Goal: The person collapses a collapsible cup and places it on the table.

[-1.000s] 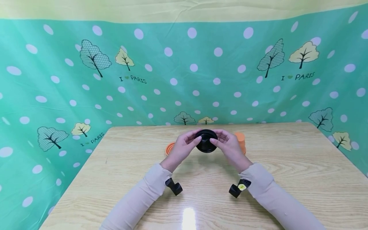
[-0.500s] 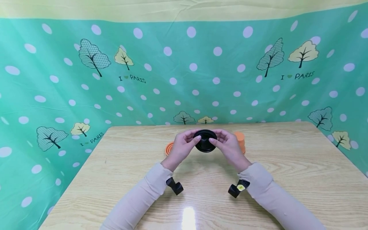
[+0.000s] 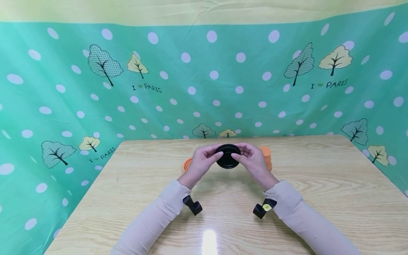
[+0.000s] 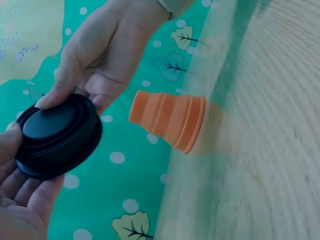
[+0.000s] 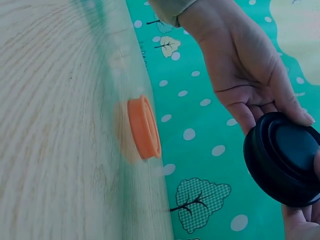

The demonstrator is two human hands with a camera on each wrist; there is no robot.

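A black collapsible cup [image 3: 228, 161], folded flat into a round disc, is held up above the table between both hands. My left hand [image 3: 202, 161] pinches its left edge, thumb on the near face and fingers behind. On the opposite edge my right hand [image 3: 254, 163] grips it the same way. Ringed folds show around the black cup [image 4: 60, 132] in the left wrist view. Behind the right hand, an orange collapsible cup [image 4: 170, 120] stands extended with its wide rim down. Near the left hand lies a flattened orange collapsible cup [image 5: 145, 128], partly hidden in the head view.
The wooden table [image 3: 146, 198] spreads out beneath both arms. A green dotted curtain [image 3: 178, 78] hangs behind its far edge and along the sides. Each wrist carries a small black camera mount [image 3: 195, 207].
The middle of the black cup, glossy and raised earlier, now looks flatter under the thumbs. Both hands have stayed nearly in place.
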